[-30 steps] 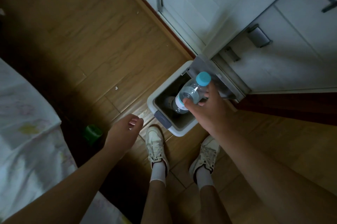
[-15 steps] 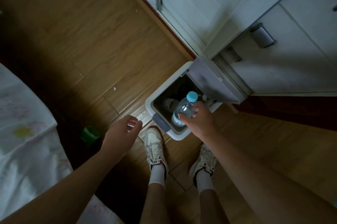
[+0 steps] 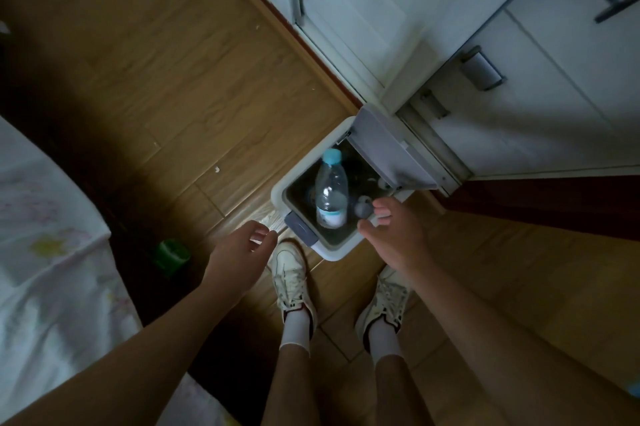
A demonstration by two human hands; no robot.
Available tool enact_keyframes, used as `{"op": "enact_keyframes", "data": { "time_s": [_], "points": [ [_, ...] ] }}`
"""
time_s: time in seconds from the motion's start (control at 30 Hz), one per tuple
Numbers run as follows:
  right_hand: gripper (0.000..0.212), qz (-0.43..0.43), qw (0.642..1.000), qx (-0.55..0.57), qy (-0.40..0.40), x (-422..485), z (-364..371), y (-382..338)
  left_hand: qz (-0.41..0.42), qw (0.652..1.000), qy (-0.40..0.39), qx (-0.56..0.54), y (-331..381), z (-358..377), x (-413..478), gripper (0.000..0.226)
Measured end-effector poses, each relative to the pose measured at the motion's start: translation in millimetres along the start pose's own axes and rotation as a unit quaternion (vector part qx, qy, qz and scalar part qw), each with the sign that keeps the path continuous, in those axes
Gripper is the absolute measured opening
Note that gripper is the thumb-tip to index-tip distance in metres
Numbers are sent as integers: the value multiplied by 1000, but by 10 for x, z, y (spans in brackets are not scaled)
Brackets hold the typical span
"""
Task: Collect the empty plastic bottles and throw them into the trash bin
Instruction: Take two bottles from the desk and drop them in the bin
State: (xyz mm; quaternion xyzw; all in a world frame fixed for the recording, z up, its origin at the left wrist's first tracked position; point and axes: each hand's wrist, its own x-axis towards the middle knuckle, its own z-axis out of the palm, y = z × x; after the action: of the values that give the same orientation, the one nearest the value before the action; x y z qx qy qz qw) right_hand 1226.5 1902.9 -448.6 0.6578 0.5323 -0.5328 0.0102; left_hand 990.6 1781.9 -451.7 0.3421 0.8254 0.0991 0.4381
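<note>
A clear plastic bottle (image 3: 331, 191) with a light blue cap lies inside the white trash bin (image 3: 278, 191), whose grey lid (image 3: 388, 152) stands raised at the back. Other rubbish sits dark beneath the bottle. My right hand (image 3: 393, 235) hovers just right of the bin's front corner, fingers spread, holding nothing. My left hand (image 3: 239, 249) hangs left of the bin near its grey pedal (image 3: 300, 233), fingers loosely curled and empty.
My two feet in white shoes (image 3: 292, 278) stand on the wooden floor right before the bin. White cabinet doors (image 3: 519, 86) rise behind it. A bed with a pale sheet (image 3: 45, 252) fills the left, with a green object (image 3: 171, 254) on the floor beside it.
My right hand lowered the bottle into the bin and let go of it; the bottle now rests inside. The hand has drawn back to the right with fingers open.
</note>
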Motion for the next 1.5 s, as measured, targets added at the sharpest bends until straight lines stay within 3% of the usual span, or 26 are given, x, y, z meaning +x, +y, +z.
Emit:
{"op": "enact_keyframes", "data": {
  "time_s": [0.33,0.53,0.77,0.9,1.0,1.1,1.2,1.3,1.4,1.5],
  "points": [
    [39,-34,997,-23,-67,-41,0,-108,-9,1000,6,-7,-48,-26,-157,30],
    [29,-65,983,-123,-116,-62,3,-281,-40,999,19,-25,-131,-62,-294,27],
    [51,-83,992,-84,-35,428,94,-836,-49,997,32,-42,-243,-125,-236,27],
    [73,-17,992,-108,-65,690,283,-887,-50,997,25,-44,-314,-191,-56,28],
    [54,-23,991,-122,-54,742,385,-856,-47,998,20,-49,-331,-238,81,24],
    [45,-53,995,-84,13,595,343,-847,-45,998,5,-50,-314,-317,182,24],
    [52,-76,992,-6,98,317,211,-798,-40,998,-14,-42,-247,-447,240,39],
    [62,-34,982,101,153,100,101,-728,-27,999,-38,-17,-157,-559,301,32],
    [67,36,982,126,135,123,92,-592,-14,999,-49,4,-62,-662,350,33],
    [56,102,979,157,85,168,122,-501,2,998,-62,34,34,-755,366,25]
  ]
}}
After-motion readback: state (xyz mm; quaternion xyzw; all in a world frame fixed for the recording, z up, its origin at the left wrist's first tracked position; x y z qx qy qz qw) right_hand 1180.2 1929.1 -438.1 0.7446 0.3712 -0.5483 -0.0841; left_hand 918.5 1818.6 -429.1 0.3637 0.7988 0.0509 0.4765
